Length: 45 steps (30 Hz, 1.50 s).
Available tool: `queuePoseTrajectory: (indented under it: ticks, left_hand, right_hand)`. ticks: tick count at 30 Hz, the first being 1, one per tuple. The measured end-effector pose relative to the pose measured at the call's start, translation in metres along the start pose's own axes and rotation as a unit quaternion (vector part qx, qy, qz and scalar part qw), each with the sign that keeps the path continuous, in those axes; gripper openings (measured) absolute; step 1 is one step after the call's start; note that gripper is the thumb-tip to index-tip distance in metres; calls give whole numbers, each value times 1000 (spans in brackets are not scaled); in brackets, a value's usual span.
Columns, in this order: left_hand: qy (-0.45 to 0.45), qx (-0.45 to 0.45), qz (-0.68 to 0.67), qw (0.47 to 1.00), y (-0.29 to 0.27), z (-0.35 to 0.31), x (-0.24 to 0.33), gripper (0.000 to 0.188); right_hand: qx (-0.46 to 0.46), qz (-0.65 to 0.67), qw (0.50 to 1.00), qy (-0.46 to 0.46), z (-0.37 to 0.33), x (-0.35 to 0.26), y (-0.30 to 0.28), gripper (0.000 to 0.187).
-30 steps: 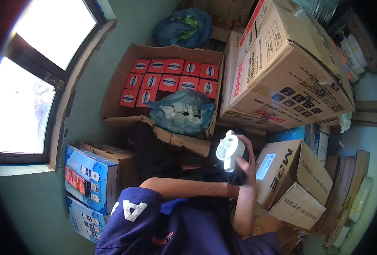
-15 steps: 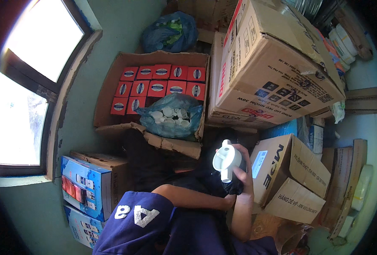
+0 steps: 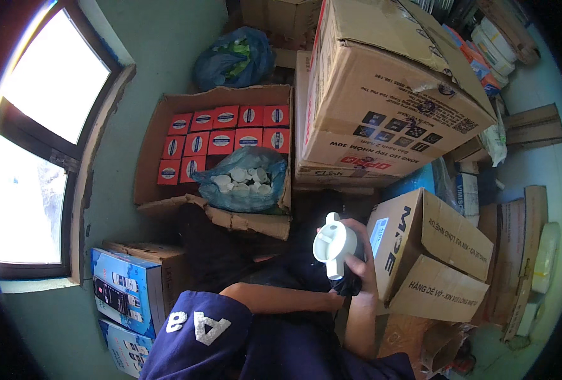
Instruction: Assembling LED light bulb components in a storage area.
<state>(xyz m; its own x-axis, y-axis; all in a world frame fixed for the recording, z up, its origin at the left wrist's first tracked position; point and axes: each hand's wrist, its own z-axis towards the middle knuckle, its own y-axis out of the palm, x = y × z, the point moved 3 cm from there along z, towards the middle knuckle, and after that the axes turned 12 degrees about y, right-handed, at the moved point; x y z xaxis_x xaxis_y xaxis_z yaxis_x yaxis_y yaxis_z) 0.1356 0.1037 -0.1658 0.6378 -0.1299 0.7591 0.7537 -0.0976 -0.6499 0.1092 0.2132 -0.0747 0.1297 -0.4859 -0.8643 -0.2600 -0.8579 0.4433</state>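
Observation:
A white round plastic junction box [image 3: 336, 244], with a short pipe stub on either side and a divided hollow inside, is held up by my right hand [image 3: 362, 266]. My right fingers wrap its far side, and the thumb presses near the lower stub. Just under the box is something black and wrinkled [image 3: 347, 284], whose kind I cannot make out. My left forearm [image 3: 287, 299] crosses my body to the right. Near my right wrist, only the edge of my left hand [image 3: 338, 301] shows; its fingers are hidden.
Ahead, an open carton [image 3: 149, 149] holds several small red boxes [image 3: 221, 141] and a blue plastic bag [image 3: 243, 200] of white fittings. Large stacked cartons [image 3: 395, 95] rise at the right, above an open-flapped carton [image 3: 414, 247]. Blue printed boxes [image 3: 124, 288] stand at the left below the window.
The view has shifted, so the cartons ahead appear lower and further left. The white box in my right hand has tilted slightly, its hollow showing a little more. My grip stays the same.

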Motion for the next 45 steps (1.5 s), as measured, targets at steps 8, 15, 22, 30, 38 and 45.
queuePoseTrajectory:
  ticks: [8, 15, 22, 30, 38, 45]
  left_hand:
    - [-34, 18, 6, 999, -9, -14, -2, 24]
    - [-61, 51, 22, 997, -19, -26, -12, 23]
    - [-90, 90, 49, 991, -35, -54, -22, 22]
    - [-4, 89, 116, 989, -53, -8, -20, 22]
    - [-2, -113, 161, 980, -81, -25, 6, 21]
    - [56, 593, -588, 547, -188, -131, -19, 68]
  right_hand:
    - [5, 21, 1000, 3, -5, -10, 0, 68]
    - [-14, 27, 1000, -1, 2, -4, 8, 69]
    - [-17, 37, 999, -1, 2, -7, 12, 69]
    - [-3, 10, 1000, -14, 9, -2, 17, 69]
    - [-14, 10, 1000, -18, 37, -12, 30, 61]
    - [-61, -370, 914, -156, 85, -18, 103, 63]
